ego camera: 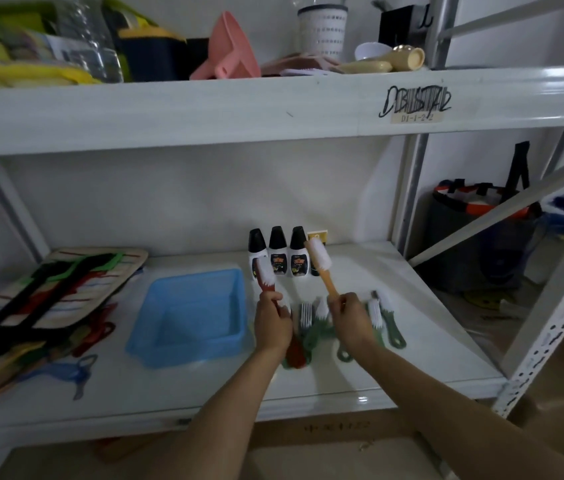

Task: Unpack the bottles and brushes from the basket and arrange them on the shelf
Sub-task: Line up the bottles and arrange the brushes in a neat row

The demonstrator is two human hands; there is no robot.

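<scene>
A blue plastic basket (190, 315) stands on the white shelf (360, 372), with nothing visible inside it. Three white bottles with black caps (277, 252) stand in a row at the back. My left hand (272, 323) grips a red-handled brush (265, 275), bristles up. My right hand (351, 317) holds an orange-handled brush (322, 263), also raised, in front of the bottles. Several green-handled brushes (382, 317) and a red one (296, 351) lie side by side on the shelf under my hands.
A striped mat with black and coloured items (45, 303) fills the shelf's left part, and a blue peeler (72, 372) lies near the front. The upper shelf (204, 105) holds a pink dustpan, cups and bags. A dark bin (481, 244) stands on the floor to the right.
</scene>
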